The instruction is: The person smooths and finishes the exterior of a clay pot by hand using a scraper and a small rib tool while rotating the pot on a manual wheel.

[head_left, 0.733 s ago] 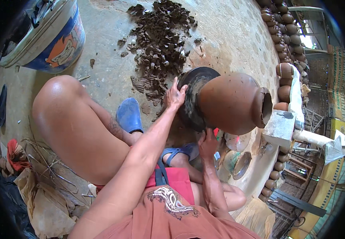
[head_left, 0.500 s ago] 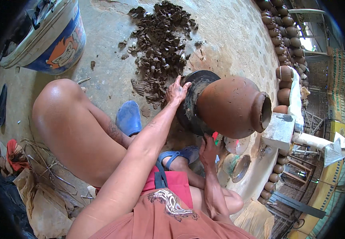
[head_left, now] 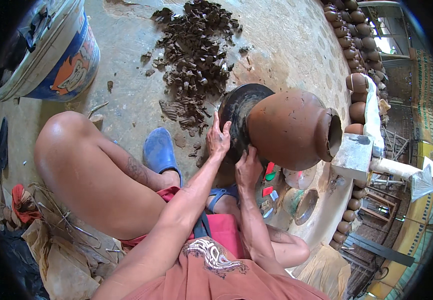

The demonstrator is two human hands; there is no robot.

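Observation:
A brown clay pot [head_left: 287, 131] with a flared rim appears in the centre right on a dark round disc [head_left: 239, 97]. My left hand [head_left: 219, 137] grips the left edge of the disc, fingers along it. My right hand [head_left: 248, 165] is at the lower left of the pot, where it meets the disc, fingers curled, their tips partly hidden; what they hold cannot be made out. Beside that hand lie small coloured pieces, including a red one [head_left: 267, 191] and a green one [head_left: 270, 176], and a clear bowl [head_left: 306, 207].
Dark clay scraps [head_left: 196, 57] lie heaped beyond the disc. A printed bucket [head_left: 61, 65] stands at upper left, crumpled sacks [head_left: 56, 255] below it. Blue footwear [head_left: 157, 152] is on my feet. Rows of pots [head_left: 361, 42] and a pale block [head_left: 351, 155] line the right side.
My left hand has shifted down along the disc. My right hand has moved leftward and up to the pot's base, uncovering the small coloured pieces beside it.

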